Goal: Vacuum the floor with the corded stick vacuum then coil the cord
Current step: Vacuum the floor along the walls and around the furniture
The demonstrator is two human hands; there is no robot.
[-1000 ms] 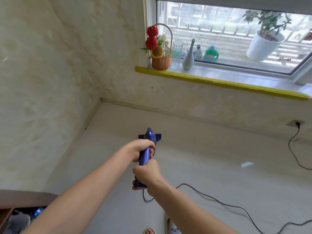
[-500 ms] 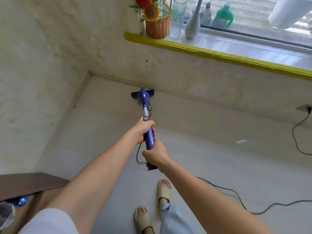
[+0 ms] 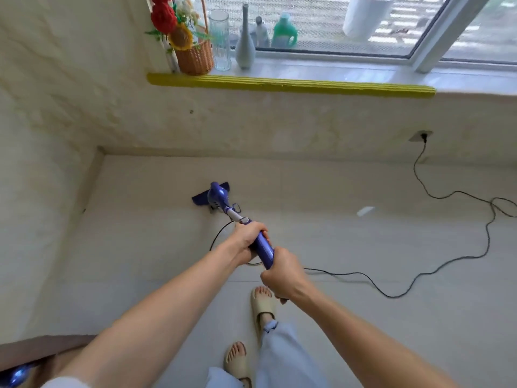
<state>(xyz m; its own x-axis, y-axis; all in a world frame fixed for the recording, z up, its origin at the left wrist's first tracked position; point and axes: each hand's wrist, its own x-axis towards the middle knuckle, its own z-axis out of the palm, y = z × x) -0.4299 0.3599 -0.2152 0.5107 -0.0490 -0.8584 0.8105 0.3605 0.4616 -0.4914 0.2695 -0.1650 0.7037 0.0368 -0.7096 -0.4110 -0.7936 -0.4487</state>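
Blue vacuum head flat on the floor near the left corner, up-left of both hands. Stick vacuum slanting back toward the body. Left hand wrapped round the handle, nearer the head; right hand clamped on its end. Cord trailing right to the wall socket, well off the stroke line probably.

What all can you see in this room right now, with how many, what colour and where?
stick vacuum: 1, blue, head on floor near the wall
cord: 1, black, loose across floor to wall socket
scrap: 1, white, floor at right
basket: 1, wicker with red and yellow flowers, sill left end
glass: 1, clear, sill
vase: 1, grey, sill
bottle: 1, green, behind window
pot: 1, white, outside
slippers: 2, beige, on feet
left hand: grips handle forward
right hand: grips handle end
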